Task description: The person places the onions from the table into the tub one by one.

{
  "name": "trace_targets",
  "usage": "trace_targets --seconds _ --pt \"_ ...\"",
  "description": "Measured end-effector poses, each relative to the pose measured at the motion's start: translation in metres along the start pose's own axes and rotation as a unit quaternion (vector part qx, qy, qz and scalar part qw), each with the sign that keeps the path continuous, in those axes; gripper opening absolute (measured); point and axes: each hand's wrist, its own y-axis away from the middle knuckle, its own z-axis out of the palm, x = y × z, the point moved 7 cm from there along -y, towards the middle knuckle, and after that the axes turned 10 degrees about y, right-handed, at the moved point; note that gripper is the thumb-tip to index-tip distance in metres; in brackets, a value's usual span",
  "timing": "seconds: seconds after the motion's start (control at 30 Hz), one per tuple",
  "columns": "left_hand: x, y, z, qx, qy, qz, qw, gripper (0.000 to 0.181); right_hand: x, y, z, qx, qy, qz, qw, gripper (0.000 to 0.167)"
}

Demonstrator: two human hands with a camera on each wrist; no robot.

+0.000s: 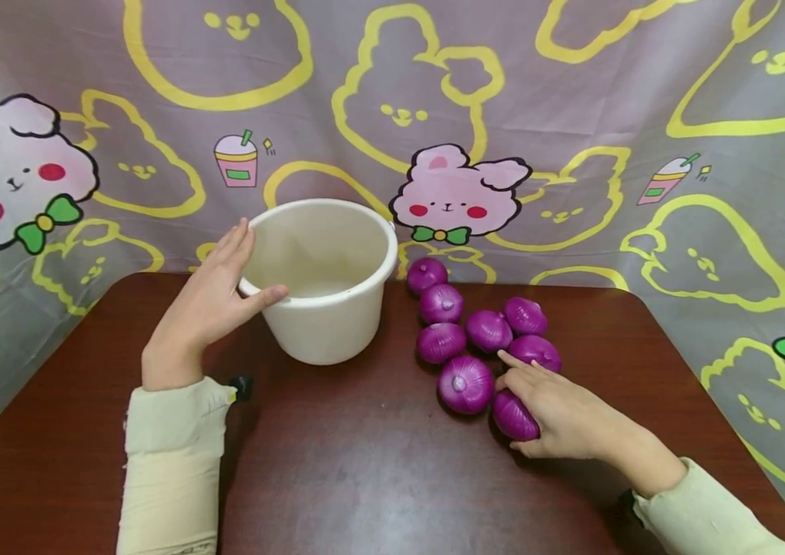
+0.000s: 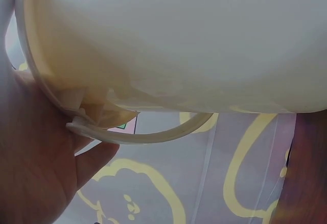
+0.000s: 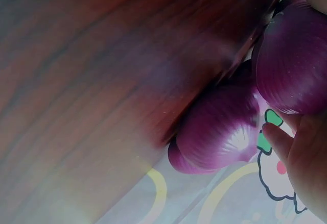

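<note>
A white bucket [image 1: 323, 327] stands on the table, its inside bare where it shows. The left hand [image 1: 208, 297] holds its rim at the left, thumb over the front edge; in the left wrist view the hand [image 2: 38, 147] lies beside the handle [image 2: 148, 136]. Several purple onions [image 1: 466, 384] sit in a group right of the bucket. At the group's near right, the right hand [image 1: 565, 408] grips one onion [image 1: 513, 416] between thumb and fingers. That onion [image 3: 294, 55] also shows in the right wrist view, another onion [image 3: 219, 127] next to it.
The dark brown table [image 1: 378, 478] reaches back to a patterned cloth [image 1: 337, 92] hanging behind it. Onions lie between the bucket and the right hand, the farthest one [image 1: 427, 275] near the table's back edge.
</note>
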Motion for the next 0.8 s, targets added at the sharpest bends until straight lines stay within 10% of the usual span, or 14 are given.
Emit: trace_targets --seconds 0.8 --pt "0.001 0.000 0.001 0.009 0.005 -0.005 0.9999 0.102 0.014 -0.007 -0.019 0.040 -0.051 0.037 0.9972 0.067"
